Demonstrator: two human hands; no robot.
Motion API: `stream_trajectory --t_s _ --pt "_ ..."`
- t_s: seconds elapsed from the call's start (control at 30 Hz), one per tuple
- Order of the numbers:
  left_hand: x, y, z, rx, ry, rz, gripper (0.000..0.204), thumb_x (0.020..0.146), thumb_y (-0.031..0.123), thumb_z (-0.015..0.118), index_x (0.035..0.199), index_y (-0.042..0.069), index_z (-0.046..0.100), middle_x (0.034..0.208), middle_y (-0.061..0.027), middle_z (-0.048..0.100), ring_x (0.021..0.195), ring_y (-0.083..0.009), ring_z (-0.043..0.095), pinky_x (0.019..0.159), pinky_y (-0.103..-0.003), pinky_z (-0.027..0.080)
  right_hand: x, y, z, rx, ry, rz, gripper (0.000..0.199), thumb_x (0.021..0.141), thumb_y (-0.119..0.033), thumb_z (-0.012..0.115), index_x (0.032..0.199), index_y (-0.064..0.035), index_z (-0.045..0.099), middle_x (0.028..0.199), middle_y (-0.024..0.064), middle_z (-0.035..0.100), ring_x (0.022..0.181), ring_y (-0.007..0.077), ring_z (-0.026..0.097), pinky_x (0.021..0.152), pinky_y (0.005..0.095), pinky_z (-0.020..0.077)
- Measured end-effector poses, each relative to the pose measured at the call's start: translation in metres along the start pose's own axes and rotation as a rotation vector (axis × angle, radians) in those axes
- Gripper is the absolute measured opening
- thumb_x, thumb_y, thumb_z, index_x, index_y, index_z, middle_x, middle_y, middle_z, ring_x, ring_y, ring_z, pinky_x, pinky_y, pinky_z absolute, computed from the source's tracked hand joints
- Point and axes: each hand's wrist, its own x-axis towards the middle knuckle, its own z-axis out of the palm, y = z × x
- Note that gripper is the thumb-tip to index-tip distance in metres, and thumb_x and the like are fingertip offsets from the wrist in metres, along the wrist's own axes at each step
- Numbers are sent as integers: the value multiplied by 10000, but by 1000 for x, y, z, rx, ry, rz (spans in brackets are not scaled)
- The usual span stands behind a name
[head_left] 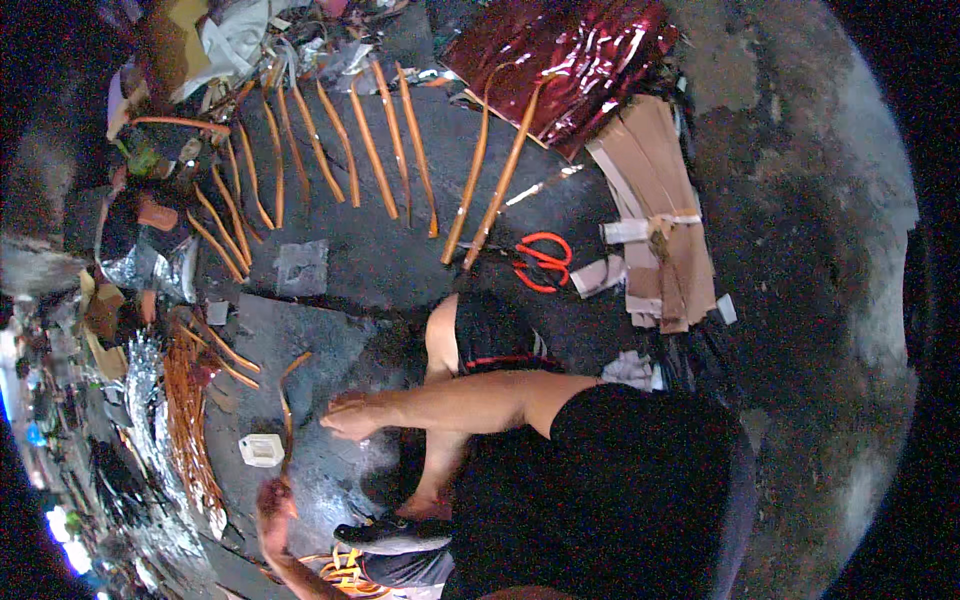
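Note:
My left hand (275, 502) is at the lower left, its fingers closed around the lower end of a thin orange-brown strip (287, 425). The strip rises from the fist and bends at its far end over the dark ground. To the right of it, my right hand (352, 415) hovers with fingers curled together; whatever it may hold is too small to make out. A small white plastic piece (262, 450) lies just left of the strip. Beyond it, two similar orange strips (230, 362) lie beside a bundle of copper-coloured strands (188, 430).
Several long orange strips (372, 150) lie fanned across the dark sheet. Red-handled scissors (543, 262) rest near flattened brown cardboard (655, 220). Shiny dark-red film (570, 60) is at the back. Mixed scraps (140, 490) line the left. My shoe (395, 535) is below my right hand.

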Motion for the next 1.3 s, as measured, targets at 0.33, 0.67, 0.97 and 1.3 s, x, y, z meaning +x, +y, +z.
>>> stream_trajectory --t_s 0.33,0.67,0.97,1.3 --pt "243 386 66 -255 49 502 435 960 298 511 1327 64 514 1303 -39 522 1180 -121 475 994 -273 358 19 5 7 120 103 30 262 861 -258 597 934 -8 562 788 177 631 775 349 632 713 466 502" --pt "383 465 224 -353 -159 638 247 914 183 582 1128 61 607 920 5 607 806 -97 547 718 -273 450 34 12 41 171 368 -109 276 770 -252 635 917 -40 537 745 154 616 737 341 629 641 444 510" --pt "408 214 331 327 -119 397 333 870 310 640 1062 38 637 911 -159 679 836 -268 661 756 -363 517 6 -15 -10 241 168 -49 310 819 -271 597 1024 -40 569 869 186 639 829 371 633 726 465 505" --pt "199 108 101 281 369 255 356 913 363 576 809 33 661 702 -111 648 691 -203 626 670 -375 481 16 3 -3 109 -225 77 373 873 -292 554 1143 -39 604 1007 221 665 932 405 638 820 489 499"
